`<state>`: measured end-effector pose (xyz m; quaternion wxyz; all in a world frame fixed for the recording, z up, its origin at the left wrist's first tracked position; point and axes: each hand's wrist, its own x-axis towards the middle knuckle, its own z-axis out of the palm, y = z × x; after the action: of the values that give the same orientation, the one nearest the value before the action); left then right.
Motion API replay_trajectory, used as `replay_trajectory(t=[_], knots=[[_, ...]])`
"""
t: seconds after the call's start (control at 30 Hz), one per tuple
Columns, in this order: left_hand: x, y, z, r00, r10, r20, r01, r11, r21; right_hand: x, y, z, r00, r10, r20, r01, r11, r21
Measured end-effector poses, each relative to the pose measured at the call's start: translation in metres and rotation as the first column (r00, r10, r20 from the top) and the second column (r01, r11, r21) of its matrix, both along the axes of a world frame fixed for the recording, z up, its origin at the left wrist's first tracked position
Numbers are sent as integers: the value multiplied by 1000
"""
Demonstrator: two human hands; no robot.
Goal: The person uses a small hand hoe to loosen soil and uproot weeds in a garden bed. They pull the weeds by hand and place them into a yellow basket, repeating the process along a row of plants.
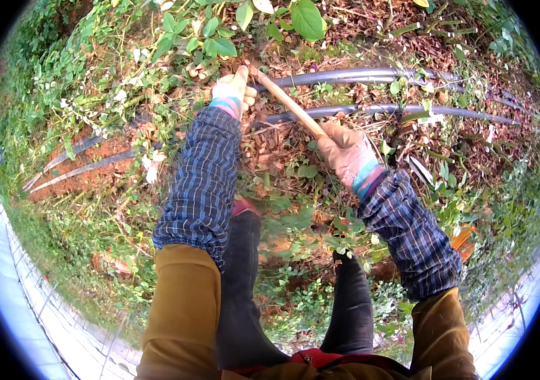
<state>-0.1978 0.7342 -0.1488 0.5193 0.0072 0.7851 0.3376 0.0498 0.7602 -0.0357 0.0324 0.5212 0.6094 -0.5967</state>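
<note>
A wooden tool handle [289,100] slants from upper left to lower right in front of me. My right hand [346,152], in a pale work glove with a striped cuff, is closed around its lower end. The tool's working head is not visible among the plants and litter. My left hand [233,92], gloved alike, is beside the handle's far end with its fingers curled. Whether it holds a stem is hidden. Green leafy shoots [203,40] grow just beyond it. Dark hoses [346,76] run along the ground behind the handle.
Cut stubs [405,29] stick up at the upper right. Grey strips [80,164] cross bare reddish soil on the left. Low weeds [294,289] surround my legs [239,285]. An orange object [463,242] lies by my right sleeve. White sheeting [4,266] shows at the left rim.
</note>
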Motion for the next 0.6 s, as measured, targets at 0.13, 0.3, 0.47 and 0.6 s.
replay_trajectory(t=[0.13, 0.3, 0.47, 0.6], knots=[[-6, -1, -4, 986, 158, 43, -159, 987, 10, -9, -14, -7, 999, 6, -37, -2, 996, 88], [-6, -6, -8, 990, 141, 0, -141, 988, -65, 30, -36, 18, 1000, -28, -8, 27, 997, -72], [-9, -17, -13, 998, 48, -35, -51, 995, -91, -5, -11, 23, 982, -180, -48, 155, 932, -327], [6, -8, -17, 997, 32, -68, -26, 996, 86, -35, -14, -17, 935, -327, -140, 255, 892, -374]])
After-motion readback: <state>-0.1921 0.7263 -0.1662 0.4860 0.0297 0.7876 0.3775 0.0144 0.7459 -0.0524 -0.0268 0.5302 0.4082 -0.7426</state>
